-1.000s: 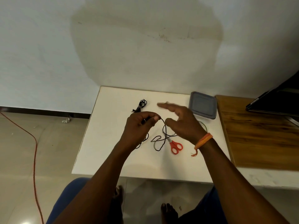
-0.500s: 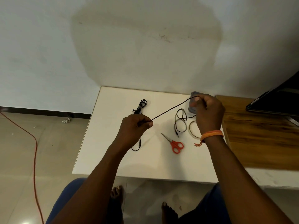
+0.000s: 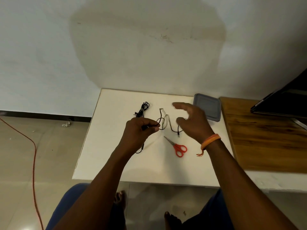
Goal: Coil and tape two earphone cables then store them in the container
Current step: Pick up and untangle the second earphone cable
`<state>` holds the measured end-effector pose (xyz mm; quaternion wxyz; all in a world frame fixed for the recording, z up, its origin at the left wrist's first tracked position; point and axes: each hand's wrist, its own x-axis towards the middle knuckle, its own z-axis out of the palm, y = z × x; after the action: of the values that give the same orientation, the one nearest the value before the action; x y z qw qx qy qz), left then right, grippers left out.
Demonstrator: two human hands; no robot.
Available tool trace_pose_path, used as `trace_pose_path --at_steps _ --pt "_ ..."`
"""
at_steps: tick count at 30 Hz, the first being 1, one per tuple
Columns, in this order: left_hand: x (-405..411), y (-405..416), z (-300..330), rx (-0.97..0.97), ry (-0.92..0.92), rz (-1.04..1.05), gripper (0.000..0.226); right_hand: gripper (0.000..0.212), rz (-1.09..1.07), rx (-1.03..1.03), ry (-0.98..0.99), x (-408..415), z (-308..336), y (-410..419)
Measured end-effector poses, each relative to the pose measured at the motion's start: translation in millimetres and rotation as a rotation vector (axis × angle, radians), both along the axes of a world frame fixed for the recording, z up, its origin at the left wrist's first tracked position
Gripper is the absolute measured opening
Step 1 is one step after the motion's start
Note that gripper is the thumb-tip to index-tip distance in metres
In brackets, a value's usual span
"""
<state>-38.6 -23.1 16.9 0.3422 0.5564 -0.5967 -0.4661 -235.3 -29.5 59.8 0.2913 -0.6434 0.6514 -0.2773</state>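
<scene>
White tabletop (image 3: 106,155) sits against a pale, stained wall (image 3: 149,47), with a wooden surface (image 3: 265,143) butting up to it at 3 o'clock. My left hand (image 3: 141,131) hovers over the middle of the table, fingers curled, thumb and forefinger pinching a black earphone cable (image 3: 162,120). From that pinch the cable loops up toward 12 o'clock and swings across toward my right hand (image 3: 192,122), its plug end dangling just above the scissors; another length hangs down below my left hand toward 6 o'clock. It is blurred, so I cannot trace every turn. My right hand is raised at 2 o'clock of the left, fingers spread and loosely bent, holding nothing that I can see; an orange thread band (image 3: 210,141) circles that wrist. At 11 o'clock of my left hand lies a 2nd earphone cable (image 3: 142,109), already bundled, flat on the table. Red-handled scissors (image 3: 177,146) lie at 5 o'clock of the left hand, blades pointing to 10 o'clock. A grey lidded container (image 3: 208,108) rests at the table's far right corner, just beyond my right hand.
</scene>
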Motion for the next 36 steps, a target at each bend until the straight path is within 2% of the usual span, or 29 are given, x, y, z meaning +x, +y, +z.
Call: trace_pose_path --at_steps 2,5,7,10,13,16,19,23,26,29,33,35,36 --pt "-3 1 -1 -0.023 0.009 -0.011 0.014 0.042 0.163 0.014 0.012 12 0 5" --pt "-3 0 -4 -0.096 -0.014 -0.045 0.015 0.036 0.265 -0.026 0.085 22 -11 7" --pt "-1 -1 -7 -0.148 -0.034 -0.068 0.017 0.043 0.268 -0.02 0.075 24 -12 9" --pt "0 -2 -9 -0.237 -0.095 -0.106 0.015 0.047 0.251 0.042 -0.049 26 -5 11" --pt "-1 -1 -10 -0.285 -0.16 -0.131 0.02 0.027 0.179 -0.008 -0.047 30 -5 11" --pt "-3 1 -10 -0.268 -0.151 -0.117 0.02 0.01 0.104 -0.037 -0.07 34 -7 10" --pt "-8 3 -5 -0.209 -0.088 -0.059 0.029 0.008 -0.042 -0.022 -0.237 34 -6 8" --pt "-7 1 5 -0.061 0.062 0.149 0.048 0.01 -0.386 0.148 -0.682 23 2 4" --pt "0 -2 8 -0.021 0.102 0.225 0.031 0.011 -0.479 0.214 -1.029 16 7 1" --pt "0 -1 6 0.03 0.045 0.126 0.013 0.013 -0.491 0.243 -1.261 15 6 -3" --pt "-3 1 5 0.058 0.024 0.058 0.012 0.02 -0.587 0.327 -1.436 12 0 -6" --pt "-2 1 7 0.06 -0.007 0.067 0.016 0.02 -0.628 0.355 -1.376 6 -2 -7" --pt "-2 1 7 0.058 -0.017 0.084 0.016 0.019 -0.645 0.366 -1.25 2 -3 -7"
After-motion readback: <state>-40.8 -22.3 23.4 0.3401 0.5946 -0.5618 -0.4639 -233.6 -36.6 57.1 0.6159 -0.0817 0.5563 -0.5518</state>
